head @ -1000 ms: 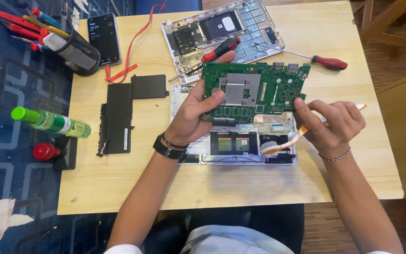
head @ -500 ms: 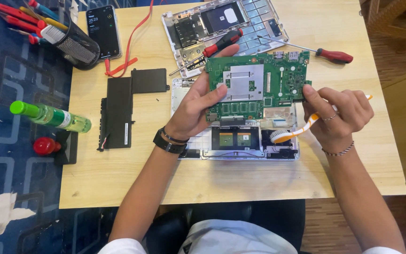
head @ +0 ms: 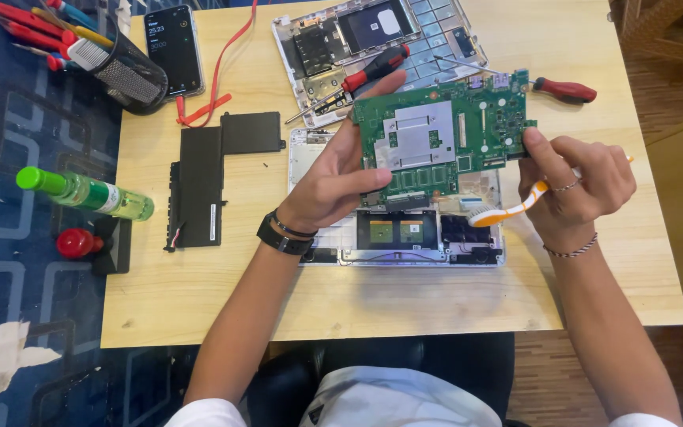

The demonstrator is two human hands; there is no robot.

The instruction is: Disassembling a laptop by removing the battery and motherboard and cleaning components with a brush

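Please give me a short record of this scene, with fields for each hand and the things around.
left hand: left hand holds the green circuit board by its left edge
right hand: right hand touches the board's right edge and holds an orange-white toothbrush
under board: open laptop base
left of base: black battery
table top: red-handled screwdriver, phone
floor: green bottle

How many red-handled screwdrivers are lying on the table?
2. One screwdriver lies on the opened laptop shell at the top. The other screwdriver lies right of the green circuit board. More red-handled tools stand in the black cup; some may be hidden.
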